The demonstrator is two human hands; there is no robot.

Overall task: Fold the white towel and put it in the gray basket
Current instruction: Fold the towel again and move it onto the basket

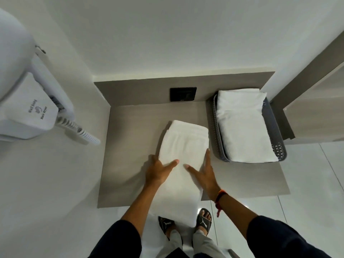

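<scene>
From the head camera, the white towel (183,161) lies as a long folded strip on the grey wood-grain counter (130,127), its near end drooping over the front edge toward the person's sandalled feet (203,220). The left hand (158,169) is spread flat along the strip's left side, fingers apparently tucked just under the edge, though that side is too shadowed to be sure. The right hand (203,170) is also spread wide, pressed on the right edge, gripping nothing. I'd say the step in hand is another fold: bring the hanging end up and over, keep both edges square, then smooth the crease before lifting. The gray basket (275,148) sits just to the right at the counter's end, a perforated plastic tub already holding one folded white towel (243,131). The terry looks thick and soft, with a banded hem at the far end. A wall hair dryer (35,112) with a coiled cord hangs at the left.
</scene>
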